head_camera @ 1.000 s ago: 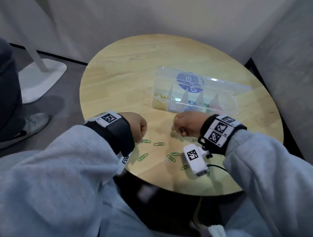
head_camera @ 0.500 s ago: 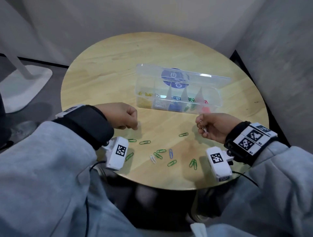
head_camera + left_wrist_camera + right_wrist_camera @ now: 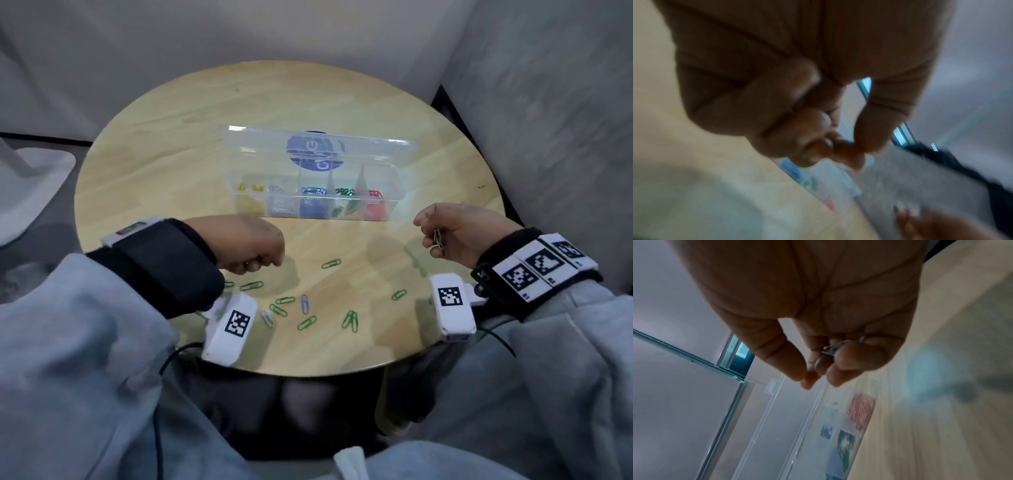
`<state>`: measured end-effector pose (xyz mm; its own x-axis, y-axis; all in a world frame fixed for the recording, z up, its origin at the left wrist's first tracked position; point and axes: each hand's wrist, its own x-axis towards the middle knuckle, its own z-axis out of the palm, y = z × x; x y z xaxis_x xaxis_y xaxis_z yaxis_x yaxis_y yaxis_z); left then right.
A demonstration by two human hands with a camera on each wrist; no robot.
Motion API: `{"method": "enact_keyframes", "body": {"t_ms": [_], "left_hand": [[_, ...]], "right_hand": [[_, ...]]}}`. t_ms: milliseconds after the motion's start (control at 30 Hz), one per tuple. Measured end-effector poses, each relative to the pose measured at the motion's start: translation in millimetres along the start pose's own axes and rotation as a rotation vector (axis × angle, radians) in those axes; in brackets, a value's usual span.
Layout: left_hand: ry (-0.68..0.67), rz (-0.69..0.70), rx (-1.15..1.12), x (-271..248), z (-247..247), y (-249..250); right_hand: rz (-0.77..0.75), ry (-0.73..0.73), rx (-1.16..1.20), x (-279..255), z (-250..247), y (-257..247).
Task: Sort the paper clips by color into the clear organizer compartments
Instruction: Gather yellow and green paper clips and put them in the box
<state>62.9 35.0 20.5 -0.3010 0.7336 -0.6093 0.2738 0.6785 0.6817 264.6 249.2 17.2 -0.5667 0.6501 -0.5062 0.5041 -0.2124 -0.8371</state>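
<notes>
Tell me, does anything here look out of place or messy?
Nothing looks damaged or spilled. The only untidy bit is the unsorted clips on the round table: mostly green paper clips, plus one blue clip and one white clip, lying loose in front of the clear organizer. The right hand holds silvery clips.

We see bare round wooden table (image 3: 178,144) left and far of the clear plastic organizer (image 3: 394,192); its raised lid (image 3: 359,150) blocks the far side; green paper clips (image 3: 306,322) litter the near strip.

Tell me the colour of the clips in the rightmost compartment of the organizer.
Red clips fill the organizer's rightmost compartment; the head view shows them best.
</notes>
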Motion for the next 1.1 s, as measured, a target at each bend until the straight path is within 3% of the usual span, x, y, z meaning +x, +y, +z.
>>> {"method": "enact_keyframes", "body": {"t_ms": [100, 167, 333, 700, 800, 867, 967, 1100], "left_hand": [[-0.01, 0.044, 0.605, 2, 16, 2], [-0.058, 0.05, 0.789, 4, 26, 0], [-0.19, 0.048, 0.887, 12, 37, -7], [-0.123, 0.093, 0.935, 17, 38, -20], [-0.131, 0.089, 0.857, 18, 38, -25], [-0.123, 0.078, 0.675, 17, 33, -27], [0.002, 0.09, 0.371, 15, 19, -22], [0.253, 0.085, -0.231, 17, -6, -10]], "right_hand": [[-0.006, 0.011, 0.06, -2, -15, 0], [-0.011, 0.02, 0.182, -4, -27, -2], [-0.03, 0.063, 0.353, 0, -40, -2], [0.015, -0.091, 0.18, 5, 7, -5], [0.043, -0.111, 0.17, 4, 14, -4], [0.048, -0.124, 0.177, 2, 16, -5], [0.047, -0.145, 0.228, 0, 19, -5], [0.065, -0.17, 0.296, 0, 34, -6]]}}
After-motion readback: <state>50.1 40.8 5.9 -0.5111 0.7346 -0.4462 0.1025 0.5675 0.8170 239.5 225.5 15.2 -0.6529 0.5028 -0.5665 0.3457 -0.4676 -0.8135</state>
